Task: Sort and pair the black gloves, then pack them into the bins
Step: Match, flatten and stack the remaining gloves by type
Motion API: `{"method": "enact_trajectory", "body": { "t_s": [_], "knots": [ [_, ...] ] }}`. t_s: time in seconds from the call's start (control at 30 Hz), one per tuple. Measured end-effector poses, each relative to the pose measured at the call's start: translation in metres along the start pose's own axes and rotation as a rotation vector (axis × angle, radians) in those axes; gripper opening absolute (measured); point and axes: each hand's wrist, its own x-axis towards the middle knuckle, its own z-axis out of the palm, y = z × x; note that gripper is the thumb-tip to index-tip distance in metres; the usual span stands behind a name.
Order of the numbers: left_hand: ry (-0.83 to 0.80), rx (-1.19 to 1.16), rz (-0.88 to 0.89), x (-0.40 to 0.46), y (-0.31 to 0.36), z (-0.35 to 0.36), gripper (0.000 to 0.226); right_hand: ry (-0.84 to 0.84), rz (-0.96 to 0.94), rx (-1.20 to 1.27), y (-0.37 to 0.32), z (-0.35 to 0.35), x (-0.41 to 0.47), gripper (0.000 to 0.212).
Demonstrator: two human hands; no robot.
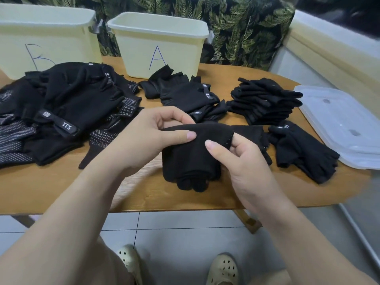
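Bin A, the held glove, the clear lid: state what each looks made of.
Bin A: pale yellow plastic, smooth with a slight sheen, moulded rim.
Held glove: matte black knit fabric, soft folds, probably synthetic.
Clear lid: translucent plastic, glossy highlights.

Both hands hold a folded black glove (191, 159) over the tabletop (61, 192): the left hand (148, 136) pinches its top edge, the right hand (236, 161) its right side. Left of the grip lies a loose heap (67, 112); beyond it bin A (158, 44) and bin B (41, 38); right, a neat stack (265, 99) and lid (339, 124).
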Motion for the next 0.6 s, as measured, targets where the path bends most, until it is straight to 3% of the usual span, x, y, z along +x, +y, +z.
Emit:
{"method": "enact_trajectory", "body": {
  "t_s": [0.27, 0.6],
  "knots": [
    [0.106, -0.068, -0.131, 0.013, -0.006, 0.026, 0.021, 0.233, -0.139, -0.263, -0.010, -0.035, 0.011, 0.013],
    [0.256, -0.081, -0.184, 0.057, -0.010, 0.066, 0.022, 0.327, 0.008, -0.294, -0.018, -0.087, 0.038, 0.014]
  ]
}}
